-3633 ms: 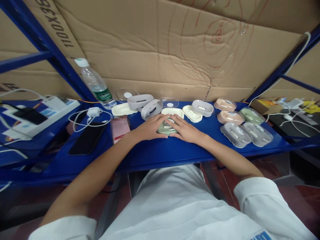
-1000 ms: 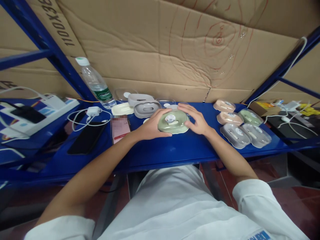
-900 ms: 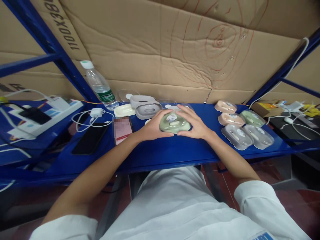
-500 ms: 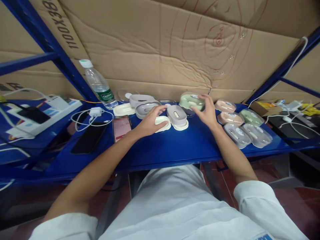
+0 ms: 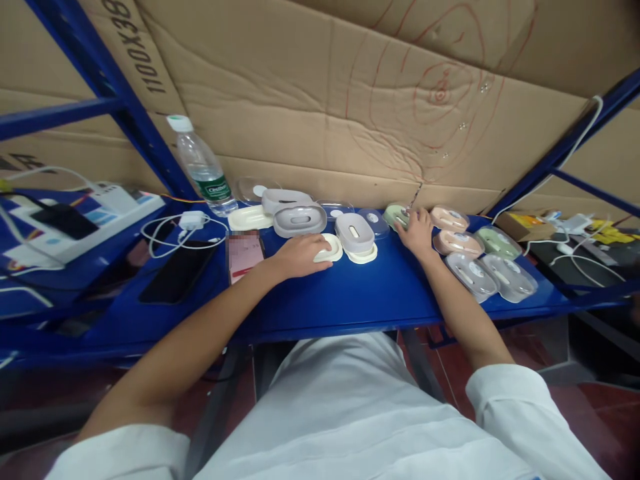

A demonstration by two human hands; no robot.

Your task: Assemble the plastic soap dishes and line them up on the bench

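Note:
My right hand (image 5: 417, 230) rests with curled fingers on a green lidded soap dish (image 5: 395, 214) at the back of the blue shelf (image 5: 350, 300), beside the pink dishes (image 5: 450, 218). My left hand (image 5: 299, 255) lies closed over a cream tray (image 5: 329, 247) near the shelf's middle. Right of that tray, a grey dish (image 5: 354, 231) sits on another cream tray (image 5: 362, 254).
Grey dishes (image 5: 299, 219), a cream tray (image 5: 249, 217) and clear lids (image 5: 373, 220) lie behind. Packed pink, green and grey dishes (image 5: 483, 273) cluster at right. A water bottle (image 5: 203, 167), charger cable (image 5: 170, 230), black phone (image 5: 175, 272) and pink card (image 5: 243, 251) lie left. Cardboard (image 5: 350, 100) backs the shelf.
My right hand carried the green lidded dish from the shelf's middle to the back right and lowered it beside the pink dishes. My left hand let go of it and settled on a cream tray.

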